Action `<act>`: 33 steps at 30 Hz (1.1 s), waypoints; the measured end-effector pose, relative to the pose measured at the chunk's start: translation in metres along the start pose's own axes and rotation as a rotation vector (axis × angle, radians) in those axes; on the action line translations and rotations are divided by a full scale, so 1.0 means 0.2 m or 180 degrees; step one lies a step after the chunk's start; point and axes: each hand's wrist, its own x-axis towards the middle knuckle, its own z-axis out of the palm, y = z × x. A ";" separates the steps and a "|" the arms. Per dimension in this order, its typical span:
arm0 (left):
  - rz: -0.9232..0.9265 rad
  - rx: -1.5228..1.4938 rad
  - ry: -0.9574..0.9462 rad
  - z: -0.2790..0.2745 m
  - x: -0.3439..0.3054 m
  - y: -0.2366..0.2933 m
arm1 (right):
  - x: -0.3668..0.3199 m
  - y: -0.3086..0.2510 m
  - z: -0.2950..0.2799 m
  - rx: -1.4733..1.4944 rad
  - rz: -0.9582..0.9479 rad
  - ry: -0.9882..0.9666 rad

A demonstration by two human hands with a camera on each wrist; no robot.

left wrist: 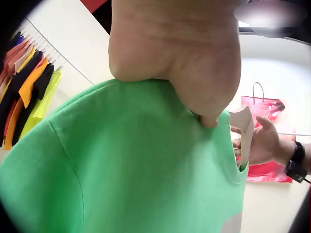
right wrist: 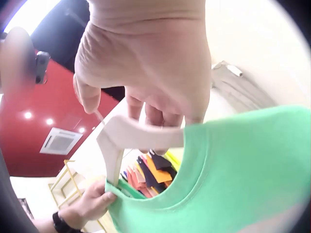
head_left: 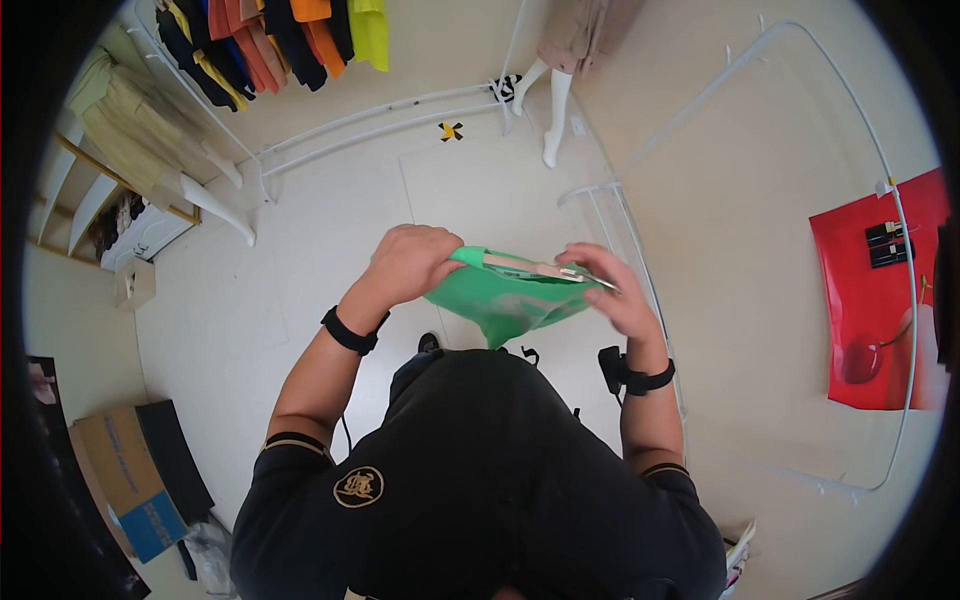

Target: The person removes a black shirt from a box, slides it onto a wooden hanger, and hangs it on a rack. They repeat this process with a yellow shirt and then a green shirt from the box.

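A green shirt (head_left: 500,302) is stretched between both hands in front of the body. My left hand (head_left: 410,264) grips its cloth at the shoulder, close by the round neckline (right wrist: 192,174). A pale beige hanger (right wrist: 141,136) sits partly inside the shirt and shows through the neck opening. On the other side, my right hand (head_left: 622,290) holds the hanger near its metal hook (head_left: 590,280); its fingers pass behind the beige bar in the right wrist view, with the thumb (right wrist: 88,99) beside the hook.
Clothes on a rack (head_left: 270,40) hang at the back left. Mannequin legs (head_left: 558,120) stand at the back. White metal rails (head_left: 620,230) run along the right, before a red poster (head_left: 850,300). Cardboard boxes (head_left: 115,455) lie at the lower left.
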 end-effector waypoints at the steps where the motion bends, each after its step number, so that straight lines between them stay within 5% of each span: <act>1: 0.0010 -0.0022 -0.0021 0.00 -0.01 -0.02 | -0.03 0.02 -0.08 0.0810 0.0410 0.0031; 4: 0.0056 -0.0014 0.0010 0.00 -0.04 -0.07 | -0.08 0.20 -0.25 -0.0002 0.1072 0.0562; 8: -0.0114 -0.0112 -0.0010 0.00 -0.04 -0.10 | -0.10 0.27 -0.18 -0.1292 0.1417 -0.0031; 12: -0.0607 -0.0454 -0.0063 0.01 -0.08 -0.16 | -0.10 0.35 -0.17 -0.0030 0.1368 0.0383; 25: -0.0685 -0.0498 -0.0067 0.06 -0.12 -0.22 | -0.07 0.42 -0.10 -0.0833 0.1490 0.0135; 27: -0.0666 -0.0541 -0.0053 0.05 -0.14 -0.21 | -0.09 0.51 -0.12 0.0127 0.1447 0.0390; 30: -0.0663 -0.0629 -0.0008 0.04 -0.15 -0.24 | -0.15 0.58 -0.14 0.0270 0.1354 0.0494; 33: -0.0781 -0.0734 -0.0057 0.01 -0.14 -0.24 | -0.22 0.63 -0.12 -0.0992 0.1395 0.0163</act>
